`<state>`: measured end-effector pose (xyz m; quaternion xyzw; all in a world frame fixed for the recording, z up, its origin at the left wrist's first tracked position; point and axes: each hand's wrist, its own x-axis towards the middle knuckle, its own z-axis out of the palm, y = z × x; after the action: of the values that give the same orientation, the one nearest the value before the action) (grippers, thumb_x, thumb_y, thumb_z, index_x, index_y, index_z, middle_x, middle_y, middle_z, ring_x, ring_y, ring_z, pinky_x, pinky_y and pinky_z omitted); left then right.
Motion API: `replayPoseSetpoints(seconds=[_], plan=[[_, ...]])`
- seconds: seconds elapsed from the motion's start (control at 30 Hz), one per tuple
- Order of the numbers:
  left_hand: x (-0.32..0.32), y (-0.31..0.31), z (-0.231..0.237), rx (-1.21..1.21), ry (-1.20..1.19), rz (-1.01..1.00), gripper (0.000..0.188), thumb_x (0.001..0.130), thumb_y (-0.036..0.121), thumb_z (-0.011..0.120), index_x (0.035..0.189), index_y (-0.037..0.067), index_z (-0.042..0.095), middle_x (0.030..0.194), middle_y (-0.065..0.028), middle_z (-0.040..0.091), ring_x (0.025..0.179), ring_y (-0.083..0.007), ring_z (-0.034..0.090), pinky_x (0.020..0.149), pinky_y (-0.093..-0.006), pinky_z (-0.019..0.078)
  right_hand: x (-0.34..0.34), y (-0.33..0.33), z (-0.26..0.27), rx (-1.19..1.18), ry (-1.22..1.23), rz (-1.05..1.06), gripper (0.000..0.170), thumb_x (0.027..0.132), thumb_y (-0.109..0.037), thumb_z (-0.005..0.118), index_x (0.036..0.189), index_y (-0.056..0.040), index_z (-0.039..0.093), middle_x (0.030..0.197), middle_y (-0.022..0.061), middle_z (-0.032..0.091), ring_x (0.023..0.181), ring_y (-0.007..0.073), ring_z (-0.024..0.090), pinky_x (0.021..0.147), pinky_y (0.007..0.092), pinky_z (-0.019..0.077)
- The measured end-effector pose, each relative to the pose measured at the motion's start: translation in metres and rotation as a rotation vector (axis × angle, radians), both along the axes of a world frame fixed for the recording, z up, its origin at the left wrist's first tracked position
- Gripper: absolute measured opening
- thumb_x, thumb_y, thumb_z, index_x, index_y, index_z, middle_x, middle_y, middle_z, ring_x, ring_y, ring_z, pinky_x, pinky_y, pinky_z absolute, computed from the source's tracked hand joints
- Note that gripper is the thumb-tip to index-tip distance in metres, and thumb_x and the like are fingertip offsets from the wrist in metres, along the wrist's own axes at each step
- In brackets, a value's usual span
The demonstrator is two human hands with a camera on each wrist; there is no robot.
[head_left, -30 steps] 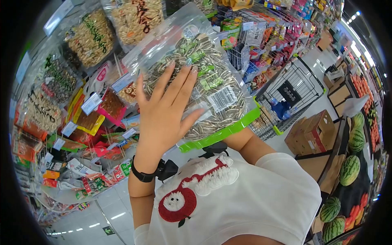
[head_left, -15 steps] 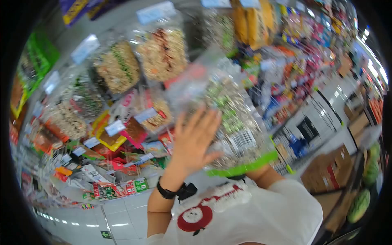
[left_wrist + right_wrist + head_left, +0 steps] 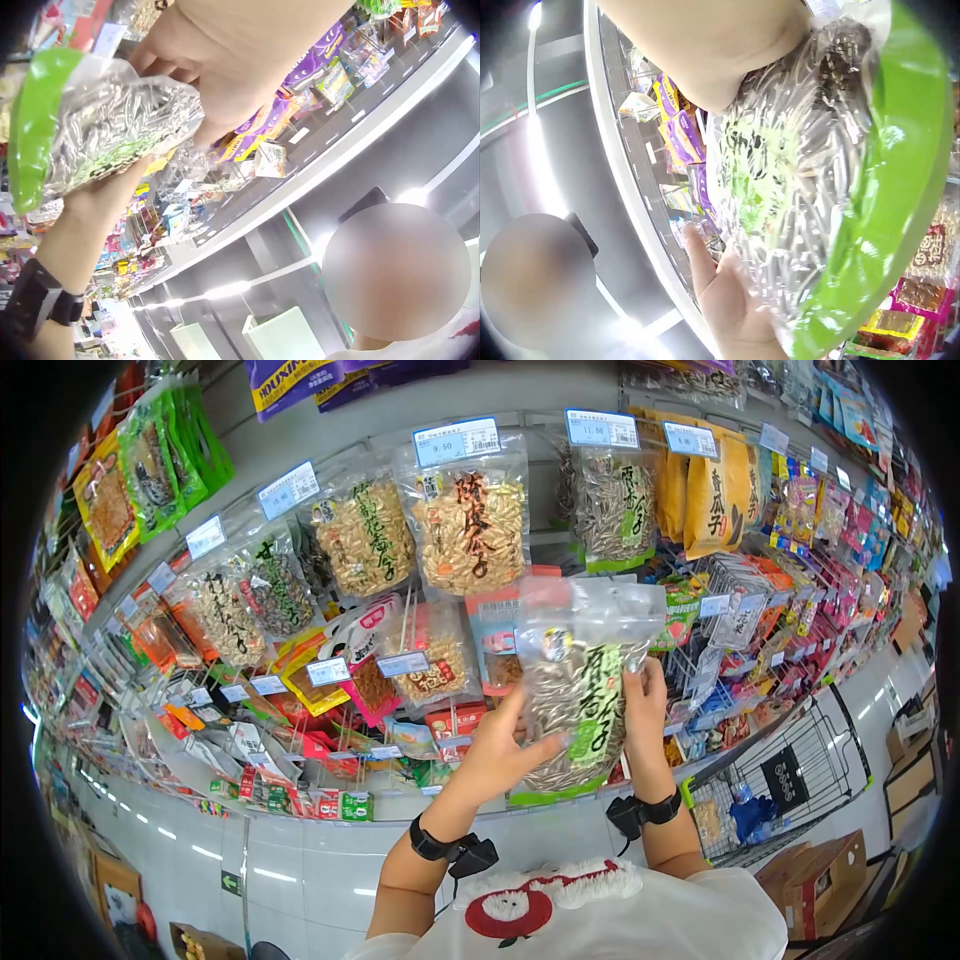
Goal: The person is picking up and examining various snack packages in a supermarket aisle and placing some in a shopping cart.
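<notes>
A clear bag of striped sunflower seeds (image 3: 570, 705), with a green bottom edge and green front lettering, stands upright before the shelf. My left hand (image 3: 505, 752) grips its left side, thumb across the front. On the opposite side my right hand (image 3: 645, 710) holds the edge, thumb pointing up; its other fingers are hidden behind the bag. In the left wrist view the left hand (image 3: 214, 71) curls at the bag (image 3: 112, 127), seen from below. The right wrist view shows the bag's green base (image 3: 900, 150) close up, between both hands.
Hanging seed bags (image 3: 470, 525) with price tags fill the shelf ahead, among them a similar sunflower seed bag (image 3: 613, 505) and yellow bags (image 3: 722, 490). Lower down hang small snack packets (image 3: 320, 670). A shopping cart (image 3: 800, 770) and a cardboard box (image 3: 820, 880) stand at right.
The bag has turned from its barcode side to its lettered front. My left hand has gone from lying flat on it to gripping its side; the right hand has come into sight. The view swung toward the shelf.
</notes>
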<state>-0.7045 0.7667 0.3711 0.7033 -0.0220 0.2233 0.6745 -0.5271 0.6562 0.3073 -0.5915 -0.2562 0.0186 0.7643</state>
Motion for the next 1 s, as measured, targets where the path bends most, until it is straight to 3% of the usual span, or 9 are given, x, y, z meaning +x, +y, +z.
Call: replayPoseSetpoints(seconds=[0.03, 0.1, 0.23, 0.37, 0.5, 0.63, 0.73, 0.87, 1.0], plan=[[0.005, 0.002, -0.009, 0.080, 0.029, 0.122, 0.046, 0.076, -0.004, 0.056, 0.118, -0.003, 0.037, 0.111, -0.0065, 0.049, 0.101, -0.0129, 0.047, 0.087, -0.0284, 0.0378, -0.003, 0.001, 0.005, -0.041, -0.067, -0.004, 0.030, 0.083, -0.022, 0.055, 0.100, 0.0007, 0.045, 0.084, 0.0038, 0.051, 0.072, 0.0079, 0.045, 0.063, 0.0200, 0.0374], [0.010, 0.000, -0.018, -0.028, -0.013, 0.189, 0.044, 0.077, -0.003, 0.057, 0.117, -0.003, 0.039, 0.109, -0.0061, 0.051, 0.097, -0.0122, 0.049, 0.085, -0.0271, 0.0393, -0.003, 0.002, 0.005, -0.144, -0.201, -0.039, 0.030, 0.082, -0.016, 0.056, 0.104, 0.0017, 0.043, 0.091, 0.0071, 0.052, 0.080, 0.0108, 0.048, 0.071, 0.0233, 0.0398], [0.011, 0.016, -0.043, -0.169, -0.139, 0.303, 0.037, 0.078, -0.001, 0.056, 0.112, -0.002, 0.044, 0.104, -0.0051, 0.054, 0.091, -0.0113, 0.052, 0.081, -0.0258, 0.0411, -0.017, 0.000, 0.027, 0.012, -0.038, 0.303, 0.042, 0.077, -0.004, 0.057, 0.113, 0.0033, 0.037, 0.103, 0.0107, 0.052, 0.098, 0.0162, 0.049, 0.082, 0.0272, 0.0394], [-0.005, 0.039, -0.028, -0.292, -0.217, 0.435, 0.026, 0.078, 0.001, 0.058, 0.103, -0.001, 0.049, 0.097, -0.0056, 0.057, 0.087, -0.0110, 0.053, 0.076, -0.0247, 0.0424, -0.016, 0.018, 0.020, -0.173, -0.278, 0.441, 0.057, 0.073, 0.000, 0.060, 0.122, 0.0046, 0.031, 0.113, 0.0132, 0.047, 0.103, 0.0171, 0.048, 0.082, 0.0260, 0.0402], [-0.031, 0.083, -0.019, -0.278, -0.254, 0.403, 0.027, 0.079, 0.001, 0.056, 0.105, -0.002, 0.049, 0.100, -0.0070, 0.056, 0.089, -0.0115, 0.053, 0.076, -0.0248, 0.0427, -0.045, 0.055, 0.035, -0.061, -0.120, 0.580, 0.056, 0.070, 0.003, 0.060, 0.119, 0.0041, 0.034, 0.113, 0.0133, 0.048, 0.101, 0.0167, 0.049, 0.081, 0.0261, 0.0411], [-0.065, 0.126, 0.004, -0.214, -0.249, 0.479, 0.026, 0.080, 0.000, 0.055, 0.105, -0.002, 0.048, 0.102, -0.0078, 0.055, 0.090, -0.0112, 0.052, 0.077, -0.0241, 0.0427, -0.083, 0.103, 0.056, -0.043, -0.140, 0.544, 0.052, 0.071, 0.001, 0.061, 0.116, 0.0032, 0.036, 0.104, 0.0120, 0.053, 0.094, 0.0143, 0.052, 0.077, 0.0262, 0.0427], [-0.096, 0.162, 0.008, -0.141, -0.292, 0.535, 0.026, 0.079, 0.001, 0.056, 0.104, -0.002, 0.049, 0.101, -0.0071, 0.055, 0.090, -0.0110, 0.051, 0.076, -0.0240, 0.0426, -0.106, 0.145, 0.058, -0.020, -0.316, 0.538, 0.052, 0.070, -0.002, 0.063, 0.115, 0.0025, 0.038, 0.102, 0.0117, 0.054, 0.091, 0.0144, 0.053, 0.075, 0.0261, 0.0430], [-0.133, 0.214, 0.009, 0.024, -0.295, 0.706, 0.025, 0.079, 0.003, 0.057, 0.103, -0.001, 0.050, 0.096, -0.0054, 0.056, 0.085, -0.0096, 0.051, 0.074, -0.0228, 0.0416, -0.137, 0.201, 0.059, -0.092, -0.332, 0.501, 0.055, 0.069, -0.012, 0.067, 0.114, 0.0016, 0.039, 0.102, 0.0138, 0.053, 0.094, 0.0200, 0.053, 0.075, 0.0296, 0.0424], [-0.165, 0.247, 0.025, -0.062, -0.335, 0.780, 0.025, 0.079, 0.003, 0.057, 0.103, -0.001, 0.050, 0.094, -0.0046, 0.057, 0.082, -0.0090, 0.051, 0.073, -0.0223, 0.0413, -0.170, 0.247, 0.071, -0.035, -0.385, 0.477, 0.056, 0.069, -0.017, 0.068, 0.114, 0.0010, 0.040, 0.104, 0.0139, 0.052, 0.096, 0.0241, 0.052, 0.076, 0.0324, 0.0420]])
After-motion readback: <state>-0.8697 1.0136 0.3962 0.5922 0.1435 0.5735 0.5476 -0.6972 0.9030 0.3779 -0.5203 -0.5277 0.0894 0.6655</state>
